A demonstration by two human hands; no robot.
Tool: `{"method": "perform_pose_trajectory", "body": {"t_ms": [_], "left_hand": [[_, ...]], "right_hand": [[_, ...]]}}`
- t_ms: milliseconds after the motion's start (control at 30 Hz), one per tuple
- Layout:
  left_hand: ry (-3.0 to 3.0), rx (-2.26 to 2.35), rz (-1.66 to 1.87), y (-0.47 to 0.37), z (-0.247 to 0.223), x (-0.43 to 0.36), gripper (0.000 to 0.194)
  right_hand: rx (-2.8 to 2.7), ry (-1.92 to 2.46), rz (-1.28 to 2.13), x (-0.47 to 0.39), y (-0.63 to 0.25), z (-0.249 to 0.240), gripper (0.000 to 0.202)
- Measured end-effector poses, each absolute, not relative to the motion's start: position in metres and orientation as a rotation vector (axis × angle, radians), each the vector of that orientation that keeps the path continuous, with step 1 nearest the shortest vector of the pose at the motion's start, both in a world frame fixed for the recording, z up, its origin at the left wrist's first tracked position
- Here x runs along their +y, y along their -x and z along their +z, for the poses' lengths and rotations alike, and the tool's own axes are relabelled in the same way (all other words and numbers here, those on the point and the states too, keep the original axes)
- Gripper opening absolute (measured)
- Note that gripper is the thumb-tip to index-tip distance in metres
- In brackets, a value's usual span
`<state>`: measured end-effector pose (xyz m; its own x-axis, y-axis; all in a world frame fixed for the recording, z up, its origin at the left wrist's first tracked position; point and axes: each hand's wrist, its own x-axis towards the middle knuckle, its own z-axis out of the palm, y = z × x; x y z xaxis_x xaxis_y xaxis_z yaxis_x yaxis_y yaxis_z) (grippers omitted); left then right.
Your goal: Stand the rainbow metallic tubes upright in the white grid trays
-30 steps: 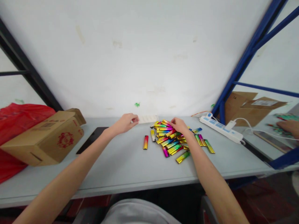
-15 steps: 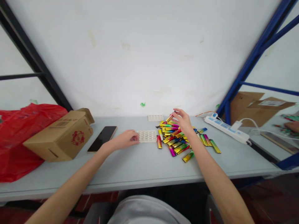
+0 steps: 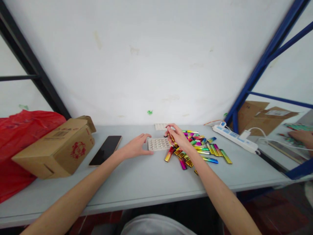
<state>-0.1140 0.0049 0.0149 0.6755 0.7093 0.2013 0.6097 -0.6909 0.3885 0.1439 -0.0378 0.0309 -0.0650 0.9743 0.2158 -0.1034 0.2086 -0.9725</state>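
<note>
My left hand (image 3: 137, 146) is open, thumb and fingers apart, at the left edge of a white tray (image 3: 158, 144) with rows of round holes. Over the tray's right edge is my right hand (image 3: 178, 137), its fingers closed on a shiny lighter (image 3: 171, 140) that they partly hide. Below and to the right of that hand spreads a heap of metallic lighters (image 3: 193, 151) in gold, red, green, blue and purple. A red and gold lighter (image 3: 168, 154) lies at the heap's left side. Further back stands a second white tray (image 3: 160, 126), partly covered by my right hand.
To the left lie a black phone (image 3: 107, 150), a cardboard box (image 3: 58, 147) and a red plastic bag (image 3: 14, 137). A white power strip (image 3: 236, 138) with plugs sits at right. Beyond the blue frame (image 3: 259, 65), another person's hand (image 3: 302, 137) is at work near an open carton (image 3: 254, 119).
My right hand has moved left from the heap to the tray, carrying a lighter. My left hand has opened its fingers around the tray's left end. The heap's lighters have shifted.
</note>
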Motion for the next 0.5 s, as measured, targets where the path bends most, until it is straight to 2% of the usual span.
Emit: {"method": "perform_pose_trajectory", "body": {"t_ms": [100, 333, 500], "left_hand": [[-2.613, 1.095, 0.510, 0.118, 0.009, 0.007, 0.083], [-2.619, 1.015, 0.535, 0.117, 0.004, 0.014, 0.079], [-2.595, 1.005, 0.545, 0.117, 0.003, 0.013, 0.080]], "right_hand": [[-1.357, 1.029, 1.095, -0.043, -0.138, 0.026, 0.048], [-1.549, 1.218, 0.496, -0.050, -0.120, 0.019, 0.056], [-1.529, 1.297, 0.341, -0.051, -0.119, 0.014, 0.046]]}}
